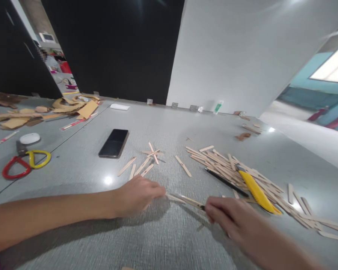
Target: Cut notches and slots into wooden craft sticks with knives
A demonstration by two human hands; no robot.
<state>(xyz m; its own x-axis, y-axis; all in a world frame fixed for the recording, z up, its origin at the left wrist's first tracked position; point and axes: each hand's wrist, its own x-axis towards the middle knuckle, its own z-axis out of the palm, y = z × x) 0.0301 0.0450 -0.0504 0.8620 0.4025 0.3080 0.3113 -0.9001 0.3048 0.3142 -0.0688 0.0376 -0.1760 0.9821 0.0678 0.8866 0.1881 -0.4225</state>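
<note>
My left hand [145,192] is closed, pinching the end of a wooden craft stick [176,198] above the table. My right hand [228,215] is wrapped round a slim tool [195,203] with a dark handle and a thin, pale front part; its exact kind is too blurred to tell. The front of this tool lies along the stick, seemingly touching it. Just beyond my left hand are several loose craft sticks [142,165] and a star-shaped arrangement of crossed sticks [153,153]. A single stick [183,166] lies between these and the large pile of sticks [214,161].
On the pile rest a yellow cutter knife [259,191] and a black pen [227,182]. A phone [114,143] lies at centre left. Scissors [25,159], a white mouse-shaped object [30,138] and cardboard scraps [19,117] are far left. Upright panels [115,48] border the table's back.
</note>
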